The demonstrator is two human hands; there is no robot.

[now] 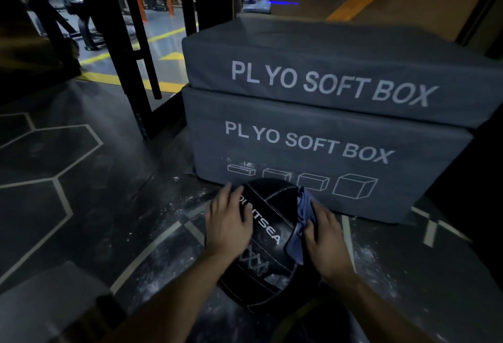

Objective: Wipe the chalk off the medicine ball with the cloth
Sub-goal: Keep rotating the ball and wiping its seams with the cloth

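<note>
Stacked plyo boxes (pixel 313 114) behind medicine ball (pixel 269 220), left hand (pixel 227 223) flat on it, right hand (pixel 324 236) gripping cloth (pixel 302 223)

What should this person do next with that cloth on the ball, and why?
Probably drag the cloth under the right hand down toward the white chalk smudges near the ball's lower side. The left hand lies flat on the medicine ball, steadying it, and the cloth sits on the upper right, away from that chalk.

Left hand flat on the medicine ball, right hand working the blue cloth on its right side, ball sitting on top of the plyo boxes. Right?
Not quite. The medicine ball sits on the floor in front of the plyo boxes, as the head view shows. The rest holds: left hand, right hand, blue cloth.
</note>
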